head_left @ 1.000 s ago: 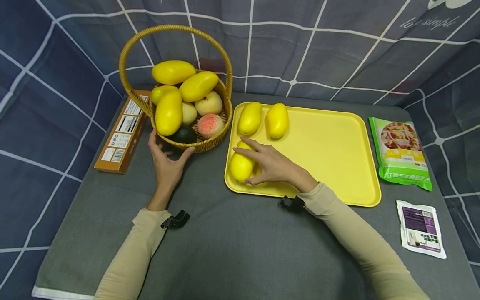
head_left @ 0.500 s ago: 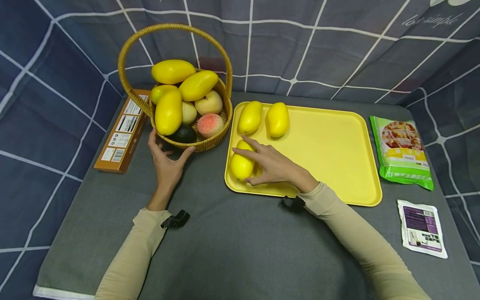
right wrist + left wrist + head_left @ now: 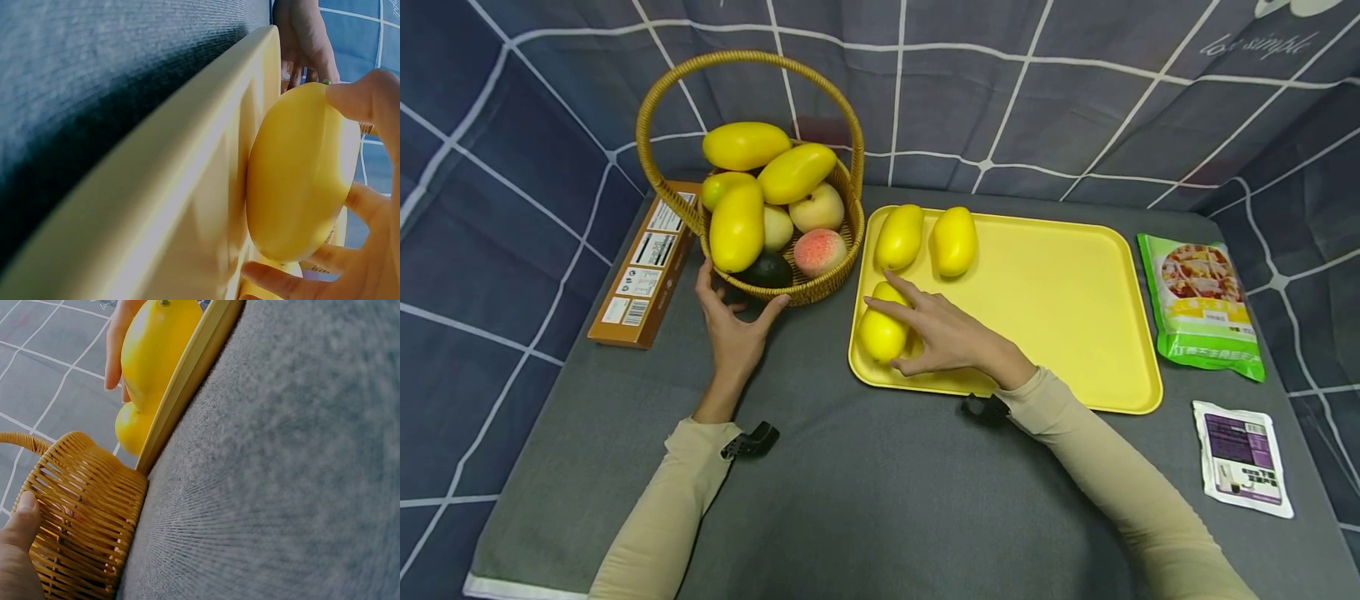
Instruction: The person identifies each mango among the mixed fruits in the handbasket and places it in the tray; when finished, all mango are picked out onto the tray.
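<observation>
At the tray's front left corner, my right hand holds a yellow mango, thumb at its near end and fingers along its far side. In the right wrist view the mango lies against the yellow tray. Two more mangoes, one at the left and one beside it, lie behind it. My left hand grips the wicker basket low on its near side, thumb on the weave; some fingertips are hidden. Several mangoes, pale round fruits, a pink peach and a dark green avocado fill it.
A brown box with white labels lies left of the basket. Right of the tray are a green food bag and a white and purple packet. A checked curtain rises behind the grey tablecloth.
</observation>
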Available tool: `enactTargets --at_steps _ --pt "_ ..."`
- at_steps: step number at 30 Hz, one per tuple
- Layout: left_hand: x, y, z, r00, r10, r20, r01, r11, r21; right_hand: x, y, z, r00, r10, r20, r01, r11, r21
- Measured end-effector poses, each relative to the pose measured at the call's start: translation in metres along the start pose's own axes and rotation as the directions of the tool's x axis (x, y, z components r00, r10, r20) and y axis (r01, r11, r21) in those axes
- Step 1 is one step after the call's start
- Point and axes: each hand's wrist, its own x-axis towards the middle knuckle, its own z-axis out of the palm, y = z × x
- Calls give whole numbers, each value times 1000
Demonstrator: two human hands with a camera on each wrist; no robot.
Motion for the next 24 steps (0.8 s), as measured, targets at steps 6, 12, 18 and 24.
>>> enactTargets --at_steps 6,12,18,24 --pt "1 0 0 1000 -5 3 5 1000 3 -3 -3 -7 998 -22 -60 20 999 -35" --pt "1 -1 0 1000 -12 2 12 1000 6 8 -8 -19 989 -36 -143 34 999 -19" --pt "3 -19 -1 1000 -5 -20 6 1000 19 41 -16 -32 986 -53 -160 53 999 -1" --pt "5 -25 0 1000 1 -5 -1 999 32 81 -23 -43 980 -93 -175 98 995 18"
